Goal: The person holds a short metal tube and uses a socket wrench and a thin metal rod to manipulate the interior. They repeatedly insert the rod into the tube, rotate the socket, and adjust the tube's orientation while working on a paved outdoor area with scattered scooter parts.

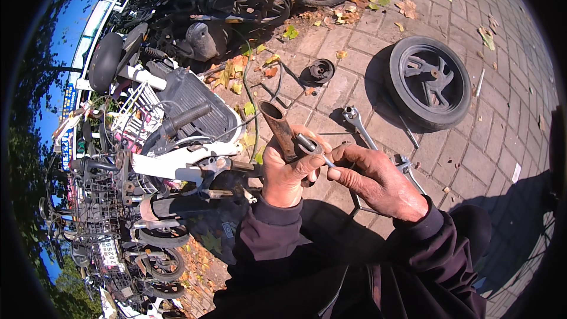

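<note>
My left hand (283, 180) is wrapped round a rusty metal tube (276, 121), whose round open end points up and away from me. Pressed against the tube by the same hand is a short grey metal cylinder (304, 140). From the right, my right hand (378, 180) meets it, thumb and forefinger pinching a thin silvery metal piece (328, 162) close to my left thumb. My fingers cover most of that piece, so its exact kind does not show. Beyond my hands, a wrench (361, 127) lies on the paving.
A small black-tyred wheel (431, 82) lies flat at the right. Nearby are a round dark part (322, 70) and a metal tool (406, 168) partly behind my right hand. A partly dismantled white scooter (171, 166) stands close on the left, with several more vehicles behind.
</note>
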The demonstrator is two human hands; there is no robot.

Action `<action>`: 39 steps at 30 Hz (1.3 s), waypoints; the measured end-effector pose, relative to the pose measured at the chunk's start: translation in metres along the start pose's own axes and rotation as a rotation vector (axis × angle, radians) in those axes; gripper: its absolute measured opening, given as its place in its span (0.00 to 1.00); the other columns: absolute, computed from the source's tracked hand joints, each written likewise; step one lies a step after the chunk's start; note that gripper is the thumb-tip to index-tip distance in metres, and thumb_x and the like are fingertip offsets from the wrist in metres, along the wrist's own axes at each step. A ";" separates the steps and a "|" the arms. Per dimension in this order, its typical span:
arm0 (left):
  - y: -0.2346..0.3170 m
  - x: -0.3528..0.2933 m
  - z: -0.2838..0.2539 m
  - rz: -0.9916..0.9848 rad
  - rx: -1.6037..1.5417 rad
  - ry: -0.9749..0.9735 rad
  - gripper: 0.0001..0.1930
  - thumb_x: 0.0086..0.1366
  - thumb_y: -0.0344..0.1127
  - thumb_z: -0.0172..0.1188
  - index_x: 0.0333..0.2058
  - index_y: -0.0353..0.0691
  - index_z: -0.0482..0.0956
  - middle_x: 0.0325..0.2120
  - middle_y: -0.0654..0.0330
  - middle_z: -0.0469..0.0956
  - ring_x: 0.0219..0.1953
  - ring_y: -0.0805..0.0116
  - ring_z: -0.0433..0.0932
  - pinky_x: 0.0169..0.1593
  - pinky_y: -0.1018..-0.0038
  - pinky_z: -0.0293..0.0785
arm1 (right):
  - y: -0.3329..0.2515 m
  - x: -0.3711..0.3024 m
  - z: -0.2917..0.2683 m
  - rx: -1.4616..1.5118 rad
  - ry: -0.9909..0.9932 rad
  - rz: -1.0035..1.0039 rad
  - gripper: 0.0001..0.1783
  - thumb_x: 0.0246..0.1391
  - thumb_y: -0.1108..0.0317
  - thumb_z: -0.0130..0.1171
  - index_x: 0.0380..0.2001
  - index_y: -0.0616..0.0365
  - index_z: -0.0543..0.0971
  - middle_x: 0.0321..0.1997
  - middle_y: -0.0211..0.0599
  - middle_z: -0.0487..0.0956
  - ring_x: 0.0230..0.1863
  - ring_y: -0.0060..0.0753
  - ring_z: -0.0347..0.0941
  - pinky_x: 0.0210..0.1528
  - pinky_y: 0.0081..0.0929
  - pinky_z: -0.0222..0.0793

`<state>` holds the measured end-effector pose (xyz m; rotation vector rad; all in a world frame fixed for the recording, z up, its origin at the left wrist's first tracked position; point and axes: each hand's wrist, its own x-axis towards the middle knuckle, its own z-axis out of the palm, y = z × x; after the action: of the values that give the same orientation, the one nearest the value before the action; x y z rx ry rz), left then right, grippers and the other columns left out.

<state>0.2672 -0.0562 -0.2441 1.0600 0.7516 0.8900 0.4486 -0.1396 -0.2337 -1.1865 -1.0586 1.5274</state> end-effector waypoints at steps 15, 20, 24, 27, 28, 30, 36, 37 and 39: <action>0.000 0.000 -0.003 -0.016 -0.044 0.020 0.27 0.51 0.33 0.81 0.44 0.37 0.73 0.34 0.50 0.81 0.20 0.73 0.77 0.21 0.81 0.71 | 0.006 0.004 0.001 0.017 0.003 -0.066 0.16 0.66 0.59 0.63 0.40 0.64 0.77 0.25 0.20 0.70 0.27 0.14 0.60 0.29 0.19 0.58; 0.000 0.000 -0.001 -0.028 -0.018 -0.006 0.27 0.50 0.34 0.81 0.44 0.37 0.73 0.34 0.51 0.81 0.20 0.73 0.77 0.21 0.80 0.72 | 0.009 0.007 0.006 -0.020 0.128 0.034 0.16 0.60 0.59 0.69 0.35 0.63 0.79 0.24 0.33 0.72 0.28 0.23 0.65 0.30 0.28 0.63; -0.002 -0.001 0.004 0.035 -0.014 0.018 0.27 0.51 0.34 0.81 0.44 0.36 0.73 0.34 0.52 0.81 0.21 0.73 0.77 0.23 0.80 0.73 | 0.001 0.001 0.001 -0.102 0.074 0.013 0.17 0.62 0.57 0.66 0.38 0.63 0.79 0.26 0.38 0.73 0.28 0.25 0.66 0.30 0.30 0.64; 0.001 0.000 0.002 0.019 -0.029 0.025 0.26 0.52 0.34 0.80 0.44 0.37 0.73 0.34 0.52 0.81 0.21 0.75 0.77 0.24 0.81 0.73 | -0.002 0.001 -0.002 0.002 -0.029 -0.065 0.17 0.67 0.58 0.61 0.39 0.65 0.79 0.27 0.38 0.74 0.29 0.24 0.67 0.31 0.30 0.65; 0.003 0.000 0.000 0.011 -0.050 0.027 0.25 0.52 0.33 0.80 0.44 0.37 0.73 0.34 0.53 0.81 0.21 0.75 0.77 0.25 0.81 0.73 | -0.002 0.001 -0.002 0.042 -0.023 -0.048 0.17 0.66 0.58 0.62 0.38 0.65 0.79 0.27 0.36 0.74 0.29 0.23 0.67 0.31 0.29 0.65; 0.003 -0.001 -0.001 -0.003 -0.054 0.010 0.24 0.54 0.32 0.78 0.45 0.38 0.73 0.34 0.52 0.81 0.20 0.76 0.76 0.25 0.82 0.73 | 0.003 0.005 0.001 0.074 0.001 -0.079 0.15 0.65 0.60 0.63 0.37 0.65 0.78 0.28 0.32 0.74 0.29 0.20 0.66 0.30 0.26 0.64; -0.001 -0.001 -0.002 -0.012 -0.040 -0.001 0.25 0.54 0.31 0.77 0.46 0.38 0.72 0.34 0.52 0.81 0.21 0.76 0.76 0.25 0.82 0.73 | 0.013 0.006 0.004 0.100 0.083 -0.011 0.15 0.60 0.62 0.70 0.34 0.61 0.77 0.26 0.26 0.73 0.27 0.16 0.63 0.27 0.20 0.60; -0.002 -0.001 -0.002 -0.018 -0.042 -0.002 0.25 0.54 0.31 0.77 0.46 0.38 0.72 0.34 0.52 0.81 0.21 0.76 0.77 0.25 0.82 0.73 | 0.013 0.006 0.005 0.076 0.095 -0.011 0.15 0.60 0.61 0.69 0.35 0.62 0.77 0.26 0.26 0.73 0.27 0.16 0.63 0.28 0.20 0.60; -0.003 0.000 -0.002 -0.010 -0.034 0.003 0.25 0.54 0.31 0.77 0.46 0.38 0.73 0.35 0.51 0.81 0.21 0.75 0.77 0.25 0.81 0.74 | 0.012 0.006 0.005 0.027 0.113 -0.022 0.16 0.61 0.60 0.68 0.36 0.63 0.77 0.26 0.26 0.73 0.27 0.17 0.63 0.28 0.21 0.61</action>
<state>0.2660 -0.0561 -0.2471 1.0242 0.7413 0.8933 0.4414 -0.1371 -0.2455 -1.2235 -0.9701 1.4369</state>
